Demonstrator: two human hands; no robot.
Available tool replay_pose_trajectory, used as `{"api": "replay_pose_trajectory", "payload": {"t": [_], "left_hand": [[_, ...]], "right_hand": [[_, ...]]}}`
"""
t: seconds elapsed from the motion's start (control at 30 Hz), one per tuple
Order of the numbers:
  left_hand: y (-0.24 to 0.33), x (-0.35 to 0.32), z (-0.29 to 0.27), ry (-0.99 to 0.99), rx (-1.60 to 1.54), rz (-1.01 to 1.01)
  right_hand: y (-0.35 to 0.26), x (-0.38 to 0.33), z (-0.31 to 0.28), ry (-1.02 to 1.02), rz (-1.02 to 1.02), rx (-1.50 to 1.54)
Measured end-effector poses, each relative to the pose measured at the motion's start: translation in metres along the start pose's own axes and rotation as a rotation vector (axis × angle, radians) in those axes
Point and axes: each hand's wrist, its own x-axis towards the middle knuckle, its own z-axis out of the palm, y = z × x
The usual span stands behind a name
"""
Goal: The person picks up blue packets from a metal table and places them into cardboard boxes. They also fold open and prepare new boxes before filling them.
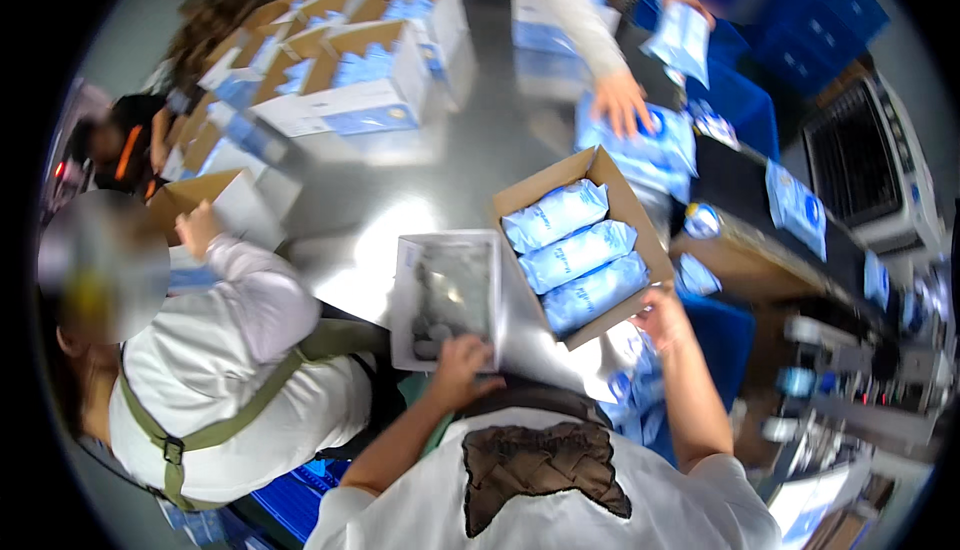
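The right hand is clamped on the near right corner of an open carton, which sits just ahead and to the left of it, turned at an angle. Inside lie three blue packs in a row, one behind another. The left hand is at the near right edge of a white box, its thumb spread toward the carton; whether its fingers grip the rim, I cannot tell. Greyish contents show in that box, too blurred to name. Beyond both hands stretches a metal table, with filled boxes grouped ahead and left of the left hand. Ahead of the right hand, one co-worker's hand rests on flat blue bags. Well left of the left hand, another co-worker's hand is at an open box.
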Motion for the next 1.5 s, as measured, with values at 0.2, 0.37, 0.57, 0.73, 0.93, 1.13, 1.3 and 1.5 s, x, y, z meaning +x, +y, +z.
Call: {"api": "replay_pose_trajectory", "payload": {"t": [0.2, 0.37, 0.57, 0.73, 0.93, 1.13, 1.3, 1.5], "left_hand": [[-0.021, -0.029, 0.029, 0.027, 0.063, -0.091], [-0.027, -0.026, 0.021, -0.007, 0.131, 0.018], [-0.055, -0.018, 0.027, -0.17, 0.019, 0.093], [-0.055, 0.013, 0.044, 0.02, -0.058, -0.071], [-0.055, 0.069, 0.059, 0.045, -0.003, -0.082], [-0.037, 0.073, 0.048, -0.067, -0.02, -0.132], [-0.04, 0.068, 0.054, 0.154, 0.132, 0.006], [0.034, 0.11, 0.052, 0.146, -0.161, 0.242]], "right_hand": [[-0.113, 0.166, 0.155, -0.318, 0.084, -0.54], [-0.069, 0.195, 0.33, -0.365, -0.038, -0.138], [0.008, 0.146, 0.328, -0.582, -0.26, -0.159], [-0.017, 0.062, 0.067, 0.11, -0.978, -0.935], [0.018, -0.253, -0.186, 1.666, -0.363, -1.262], [0.148, -0.371, -0.279, 1.669, 0.33, -1.301], [0.151, -0.374, -0.283, 1.785, 0.098, -1.448], [0.054, -0.536, -0.124, 1.91, -0.806, -0.657]]}}
